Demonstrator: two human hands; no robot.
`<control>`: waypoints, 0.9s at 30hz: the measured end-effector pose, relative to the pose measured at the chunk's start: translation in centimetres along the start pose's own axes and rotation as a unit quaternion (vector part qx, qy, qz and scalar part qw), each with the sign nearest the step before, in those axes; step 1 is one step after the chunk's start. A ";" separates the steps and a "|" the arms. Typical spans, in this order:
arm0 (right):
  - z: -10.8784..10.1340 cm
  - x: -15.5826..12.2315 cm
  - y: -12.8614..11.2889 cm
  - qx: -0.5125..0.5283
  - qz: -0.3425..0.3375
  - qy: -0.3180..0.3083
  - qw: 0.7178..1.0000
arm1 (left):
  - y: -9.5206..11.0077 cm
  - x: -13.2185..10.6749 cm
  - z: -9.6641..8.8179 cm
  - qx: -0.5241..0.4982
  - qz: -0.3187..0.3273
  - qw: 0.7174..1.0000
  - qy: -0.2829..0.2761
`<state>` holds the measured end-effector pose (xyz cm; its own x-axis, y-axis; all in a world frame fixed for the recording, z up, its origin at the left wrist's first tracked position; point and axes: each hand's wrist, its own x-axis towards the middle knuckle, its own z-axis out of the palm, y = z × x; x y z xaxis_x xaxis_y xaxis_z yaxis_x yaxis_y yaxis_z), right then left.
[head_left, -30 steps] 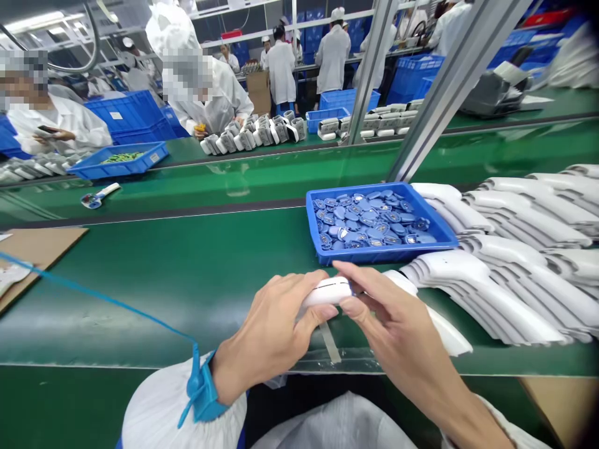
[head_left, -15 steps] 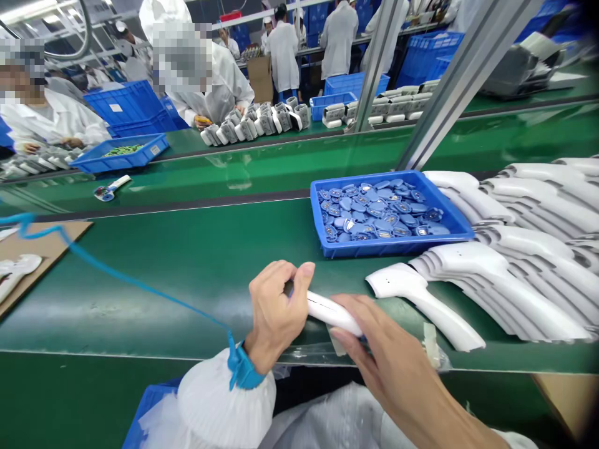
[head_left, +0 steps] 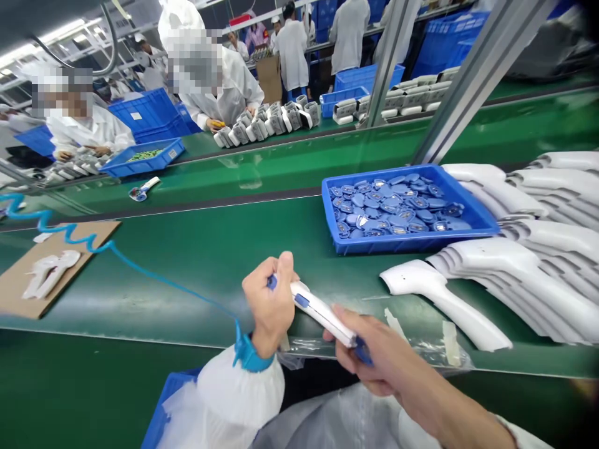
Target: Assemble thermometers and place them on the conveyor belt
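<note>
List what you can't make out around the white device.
Head view:
What the left hand holds: hidden by its fingers, only a blue tip shows.
Underside of the white device: hidden by the right hand.
Markings on the blue parts in the tray: too small.

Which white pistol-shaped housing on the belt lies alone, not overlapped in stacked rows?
The housing just beyond the right hand, its grip pointing right along the green belt; the others to its right overlap in stacked rows.
</note>
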<state>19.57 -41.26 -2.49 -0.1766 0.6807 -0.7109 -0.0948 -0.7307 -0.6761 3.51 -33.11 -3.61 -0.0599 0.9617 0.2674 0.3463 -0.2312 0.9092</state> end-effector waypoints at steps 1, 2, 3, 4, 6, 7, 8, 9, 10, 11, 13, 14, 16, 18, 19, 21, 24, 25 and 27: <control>0.5 0.2 0.1 -0.080 -0.051 0.014 0.995 | -0.4 0.2 0.4 0.002 -0.028 1.000 0.010; 0.9 0.4 0.3 -0.173 -0.120 0.040 0.977 | -0.7 0.5 0.8 0.005 -0.045 0.999 0.007; 1.3 0.7 0.7 -0.267 -0.196 0.075 0.940 | -0.9 0.8 1.2 0.010 -0.053 0.999 0.000; 1.6 1.1 1.1 -0.350 -0.266 0.117 0.890 | -1.0 1.1 1.5 0.020 -0.055 0.998 -0.002; 2.0 1.9 1.8 -0.464 -0.363 0.179 0.788 | -1.2 1.6 2.2 0.065 -0.044 0.997 0.021; 2.0 2.2 2.0 -0.497 -0.394 0.200 0.747 | -1.1 1.8 2.5 0.096 -0.035 0.994 0.037; 2.1 2.5 2.2 -0.517 -0.413 0.218 0.717 | -1.1 2.0 2.7 0.123 -0.024 0.991 0.050; 2.1 2.7 2.2 -0.529 -0.422 0.230 0.699 | -1.0 2.1 2.8 0.140 -0.015 0.988 0.056; 2.1 2.7 2.2 -0.534 -0.423 0.238 0.692 | -1.0 2.2 2.9 0.145 -0.009 0.988 0.054; 2.1 2.8 2.2 -0.534 -0.419 0.237 0.695 | -0.9 2.3 2.8 0.143 -0.005 0.989 0.045; 1.8 2.6 2.0 -0.516 -0.397 0.223 0.725 | -0.8 2.3 2.1 0.129 0.011 0.992 -0.007; 1.6 2.5 2.0 -0.501 -0.378 0.212 0.749 | -0.8 2.4 1.5 0.123 0.032 0.990 -0.056; 0.8 2.3 2.0 -0.464 -0.337 0.201 0.794 | -0.8 2.5 -0.4 0.139 0.093 0.969 -0.181; -0.2 2.2 2.1 -0.421 -0.330 0.210 0.818 | -0.9 3.3 -2.8 0.202 0.119 0.937 -0.260; -0.7 2.3 2.2 -0.398 -0.347 0.217 0.821 | -1.0 4.1 -4.1 0.242 0.100 0.927 -0.268; -1.7 2.6 2.6 -0.354 -0.399 0.225 0.816 | -1.3 6.9 -6.5 0.298 -0.008 0.931 -0.212; -2.8 3.4 3.4 -0.328 -0.455 0.225 0.797 | -1.7 13.9 -8.5 0.289 -0.179 0.936 -0.094; -3.0 3.8 3.7 -0.334 -0.468 0.231 0.785 | -1.8 16.6 -8.5 0.281 -0.204 0.935 -0.077; -3.2 4.6 4.4 -0.346 -0.497 0.259 0.752 | -2.1 22.0 -7.5 0.256 -0.234 0.937 -0.032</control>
<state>21.46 -41.13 -9.34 0.0671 0.9324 0.3551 0.6376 0.2336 -0.7341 -5.55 -12.61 2.78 -0.2665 0.9508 -0.1578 0.7014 0.3036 0.6448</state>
